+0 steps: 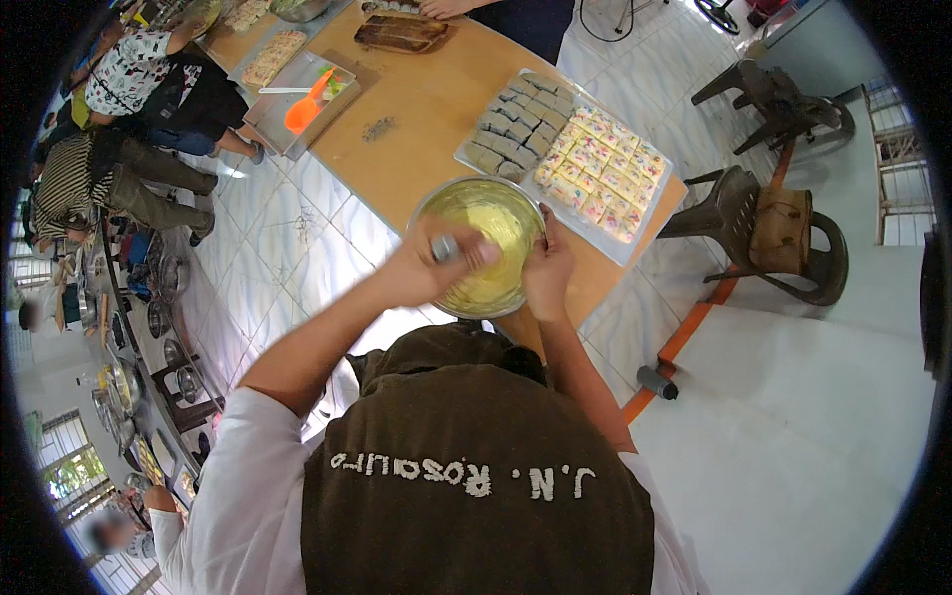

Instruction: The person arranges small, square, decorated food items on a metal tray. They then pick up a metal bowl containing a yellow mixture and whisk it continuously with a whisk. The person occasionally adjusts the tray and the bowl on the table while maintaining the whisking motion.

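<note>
A stainless steel mixing bowl is tilted in front of my chest at the table's near edge. A pale yellow, creamy mixture coats its inside. My right hand grips the bowl's right rim, thumb inside the edge. Over the left part of the bowl is my left hand, blurred, its fingers closed around a utensil whose grey handle end sticks out of the fist. The utensil's working end is hidden. Just beyond the bowl lies a tray of yellow-frosted squares with coloured sprinkles beside grey-green cut pieces.
On the wooden table stand a metal pan with an orange ladle and a brown loaf. Another person's hand rests at the far edge. Plastic chairs stand right; people stand left.
</note>
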Demonstrator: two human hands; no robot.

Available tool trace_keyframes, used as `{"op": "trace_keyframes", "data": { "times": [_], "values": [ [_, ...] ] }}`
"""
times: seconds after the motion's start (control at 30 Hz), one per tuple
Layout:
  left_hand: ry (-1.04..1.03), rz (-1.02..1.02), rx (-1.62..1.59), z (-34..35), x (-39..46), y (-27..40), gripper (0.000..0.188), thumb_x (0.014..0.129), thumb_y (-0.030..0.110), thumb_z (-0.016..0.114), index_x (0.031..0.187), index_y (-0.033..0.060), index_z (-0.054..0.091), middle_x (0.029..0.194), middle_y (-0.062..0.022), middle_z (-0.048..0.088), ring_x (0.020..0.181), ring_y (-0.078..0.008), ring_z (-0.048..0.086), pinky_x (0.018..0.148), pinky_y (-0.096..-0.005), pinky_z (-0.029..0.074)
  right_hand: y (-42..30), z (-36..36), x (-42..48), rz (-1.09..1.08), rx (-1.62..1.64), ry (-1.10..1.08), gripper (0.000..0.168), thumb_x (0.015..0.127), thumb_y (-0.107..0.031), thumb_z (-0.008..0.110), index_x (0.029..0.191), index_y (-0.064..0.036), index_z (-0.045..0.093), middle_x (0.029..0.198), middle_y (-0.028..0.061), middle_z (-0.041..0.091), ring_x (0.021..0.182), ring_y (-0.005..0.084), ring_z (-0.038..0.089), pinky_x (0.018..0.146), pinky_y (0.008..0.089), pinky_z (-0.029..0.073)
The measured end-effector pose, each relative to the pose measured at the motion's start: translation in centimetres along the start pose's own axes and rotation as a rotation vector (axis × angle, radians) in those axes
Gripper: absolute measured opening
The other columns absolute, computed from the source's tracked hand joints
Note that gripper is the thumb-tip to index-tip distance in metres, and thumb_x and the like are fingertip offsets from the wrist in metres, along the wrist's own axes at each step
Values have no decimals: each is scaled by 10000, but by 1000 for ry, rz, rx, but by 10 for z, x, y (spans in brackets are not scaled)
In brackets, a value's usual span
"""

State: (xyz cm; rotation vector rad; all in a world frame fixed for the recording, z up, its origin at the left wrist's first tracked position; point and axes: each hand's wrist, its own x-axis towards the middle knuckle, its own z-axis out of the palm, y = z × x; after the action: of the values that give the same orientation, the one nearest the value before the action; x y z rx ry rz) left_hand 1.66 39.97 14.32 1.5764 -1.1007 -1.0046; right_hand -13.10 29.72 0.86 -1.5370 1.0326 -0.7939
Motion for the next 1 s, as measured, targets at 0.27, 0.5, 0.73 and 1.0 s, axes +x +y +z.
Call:
{"op": "trace_keyframes", "data": {
  "times": [0.27,0.5,0.73,1.0],
  "values": [
    [91,81,-85,-6,3,-10,351,913,248,601,652,21,547,545,47,451,537,-31,428,483,-244,343,-11,-2,3,0,-76,35,402,884,72,397,1278,64,477,1261,192,554,1162,258,537,971,301,392],
    [177,26,-121,-16,22,-14,344,912,282,592,647,69,542,518,38,445,472,-59,439,435,-243,333,-4,-5,1,-2,-69,65,424,874,77,403,1286,26,488,1256,188,559,1163,261,539,969,306,399],
    [163,173,-101,-16,41,-22,373,940,251,557,613,104,450,533,64,390,482,-40,361,429,-242,272,-6,-6,-1,-15,-93,45,437,864,72,413,1287,1,499,1248,204,559,1160,284,543,959,309,405],
    [117,429,167,-3,53,-25,346,926,249,559,627,104,460,531,35,412,499,-67,397,441,-252,292,-18,-2,-1,1,-135,-2,463,848,79,410,1284,-34,516,1217,223,571,1122,284,570,923,318,429]
  ]
}}
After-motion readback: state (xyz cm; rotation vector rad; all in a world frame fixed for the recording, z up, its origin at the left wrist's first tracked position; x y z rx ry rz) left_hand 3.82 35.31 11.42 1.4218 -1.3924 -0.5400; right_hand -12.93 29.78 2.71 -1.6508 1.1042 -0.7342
